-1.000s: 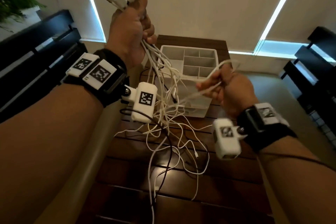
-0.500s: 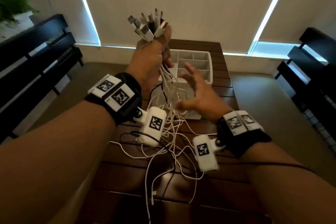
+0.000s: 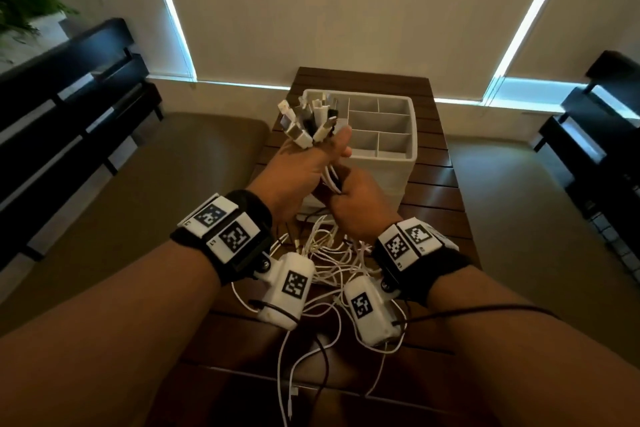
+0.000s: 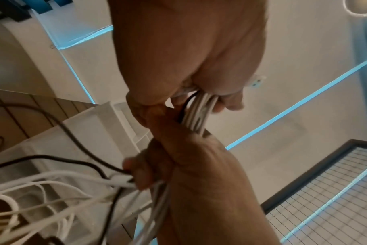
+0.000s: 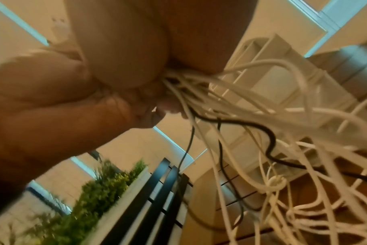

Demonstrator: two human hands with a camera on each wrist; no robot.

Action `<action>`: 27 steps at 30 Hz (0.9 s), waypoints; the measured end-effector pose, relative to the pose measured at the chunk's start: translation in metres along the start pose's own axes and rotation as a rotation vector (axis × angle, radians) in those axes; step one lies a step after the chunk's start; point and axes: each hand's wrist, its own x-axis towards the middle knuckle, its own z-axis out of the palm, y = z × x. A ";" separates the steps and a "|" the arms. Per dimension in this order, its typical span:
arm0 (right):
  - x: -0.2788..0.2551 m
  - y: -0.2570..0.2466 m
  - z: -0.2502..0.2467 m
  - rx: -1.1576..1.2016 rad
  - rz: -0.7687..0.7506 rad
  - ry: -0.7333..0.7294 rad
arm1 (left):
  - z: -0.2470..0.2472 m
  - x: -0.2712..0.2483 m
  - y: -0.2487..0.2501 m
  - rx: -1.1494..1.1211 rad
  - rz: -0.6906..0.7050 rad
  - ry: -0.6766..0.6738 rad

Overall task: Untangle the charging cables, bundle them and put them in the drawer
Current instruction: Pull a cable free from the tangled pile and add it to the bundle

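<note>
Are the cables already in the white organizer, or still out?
Still out. Both hands grip the cables in front of the organizer; loose ends trail on the table.

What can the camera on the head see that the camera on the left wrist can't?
Only the head view shows the bunch of plugs sticking up above the left hand, and the loose cable ends trailing over the wooden table. Only the left wrist view shows the cables running close-up between the fists, one black among the white. Both show the right hand gripping them, and the white organizer.
</note>
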 end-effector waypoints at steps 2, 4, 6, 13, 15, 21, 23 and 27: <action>-0.002 0.003 -0.004 0.019 -0.039 0.034 | -0.010 -0.001 -0.011 -0.019 0.005 -0.119; -0.006 0.006 -0.011 0.090 -0.051 0.084 | -0.025 -0.002 -0.031 -0.078 -0.036 -0.204; -0.006 0.013 -0.014 0.127 -0.023 0.148 | -0.038 -0.005 -0.062 -0.120 -0.166 -0.103; -0.018 0.036 0.000 0.087 0.071 0.089 | -0.069 -0.015 -0.188 0.437 -0.628 0.418; -0.023 0.038 0.008 0.084 0.081 0.066 | -0.086 -0.018 -0.219 0.552 -0.771 0.558; -0.027 0.040 0.021 0.114 0.051 -0.011 | -0.098 -0.044 -0.261 0.655 -0.880 0.678; -0.028 0.038 0.020 0.135 0.043 -0.031 | -0.101 -0.044 -0.262 0.544 -0.873 0.766; -0.031 0.038 0.019 0.137 0.029 -0.046 | -0.111 -0.038 -0.260 0.327 -0.827 0.890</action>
